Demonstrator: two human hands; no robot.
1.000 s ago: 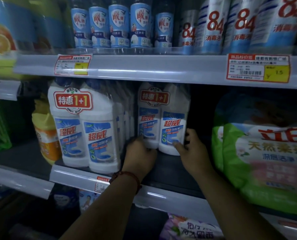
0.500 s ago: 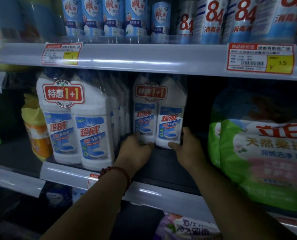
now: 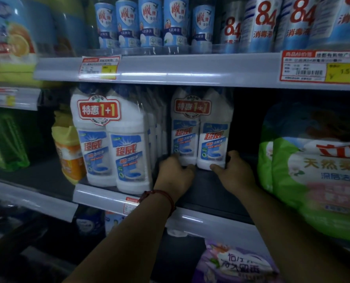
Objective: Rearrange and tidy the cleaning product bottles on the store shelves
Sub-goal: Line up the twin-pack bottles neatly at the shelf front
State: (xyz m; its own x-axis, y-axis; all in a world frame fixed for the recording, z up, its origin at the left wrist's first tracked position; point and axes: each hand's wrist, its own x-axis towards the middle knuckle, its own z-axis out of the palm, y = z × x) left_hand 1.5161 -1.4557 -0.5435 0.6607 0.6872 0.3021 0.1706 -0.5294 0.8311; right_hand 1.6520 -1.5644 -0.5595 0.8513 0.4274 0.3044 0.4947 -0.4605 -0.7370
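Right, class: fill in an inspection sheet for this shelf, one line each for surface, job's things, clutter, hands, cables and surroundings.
Surface: dark middle shelf, bare in front of the hands.
Job's things: set-back twin-pack upright; front twin-pack at the shelf edge.
Clutter: yellow bottle beside the front pack.
Hands: left hand and right hand grip the set-back pack's base.
Cables: nothing seen.
Surroundings: blue-label bottles above; green bag to the right.
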